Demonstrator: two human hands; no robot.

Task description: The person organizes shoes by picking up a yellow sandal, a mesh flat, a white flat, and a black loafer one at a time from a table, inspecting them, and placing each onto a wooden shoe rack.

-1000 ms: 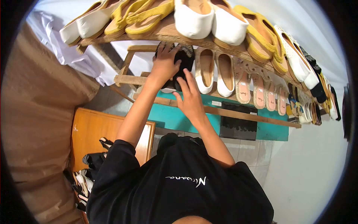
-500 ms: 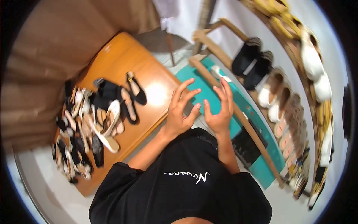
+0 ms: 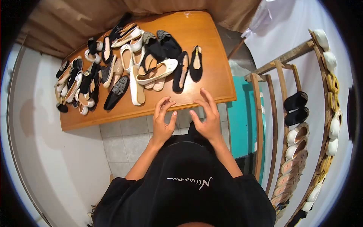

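My left hand [image 3: 164, 123] hovers in front of the table's near edge, fingers curved and apart, with nothing in it. To its right my right hand [image 3: 207, 119] is held the same way, also bare, its fingertips close to the edge of the wooden table [image 3: 211, 49]. Nearest to the hands on the tabletop are a black flat shoe with a gold trim [image 3: 196, 68] and another black flat [image 3: 180, 73]. Left of these, a white flat shoe [image 3: 160, 72] lies tilted over other shoes. A black patterned loafer [image 3: 116, 92] lies near the front edge.
Many mixed shoes are heaped on the table's left part. To the right stands a wooden rack [image 3: 261, 125] with black shoes [image 3: 296, 108], white flats [image 3: 297, 142] and pink-soled sandals [image 3: 289, 174]. A teal box [image 3: 241, 113] sits behind its posts. Brown curtain [image 3: 68, 26] hangs behind the table.
My view has swung left, so the table now lies straight ahead and the rack is farther right. Both hands stay raised with fingers apart, now in front of the table edge.
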